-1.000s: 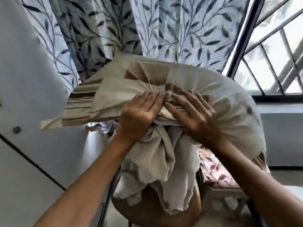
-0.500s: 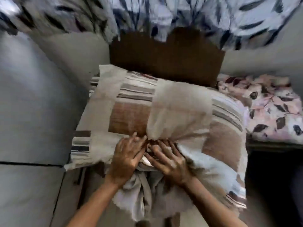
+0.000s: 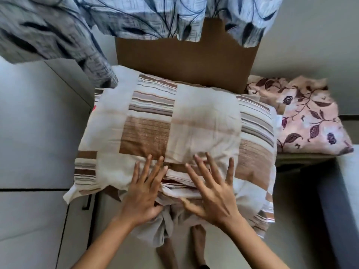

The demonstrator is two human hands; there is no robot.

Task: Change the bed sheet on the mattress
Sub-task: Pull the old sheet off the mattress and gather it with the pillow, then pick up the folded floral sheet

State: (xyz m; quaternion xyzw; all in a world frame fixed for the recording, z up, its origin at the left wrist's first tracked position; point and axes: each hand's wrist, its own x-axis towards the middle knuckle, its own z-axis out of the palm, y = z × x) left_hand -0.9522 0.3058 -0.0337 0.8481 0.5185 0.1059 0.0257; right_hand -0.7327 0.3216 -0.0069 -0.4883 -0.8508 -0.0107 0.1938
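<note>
Brown cardboard box stands open at the far side, its top edge partly covered by the hem of a pale blue curtain with dark leaf print that hangs down from above. To the right of the box lies a pink cushion with dark purple flowers and vines, resting on a low ledge. Grey cabinet panels fill the left side, with a small dark handle just under the near left corner of the bundle.

In front of the box sits a bulky folded bed sheet in cream, tan and brown striped patchwork, puffed up like a pillow, its far edge touching the box and its right end just beside the pink cushion. Under its near edge, plain beige cloth hangs down in loose folds.

Both hands lie flat on the near edge of the bundle with fingers spread wide, gripping nothing. The left hand presses near the middle seam; the right hand rests just beside it, where the layered folds show.
</note>
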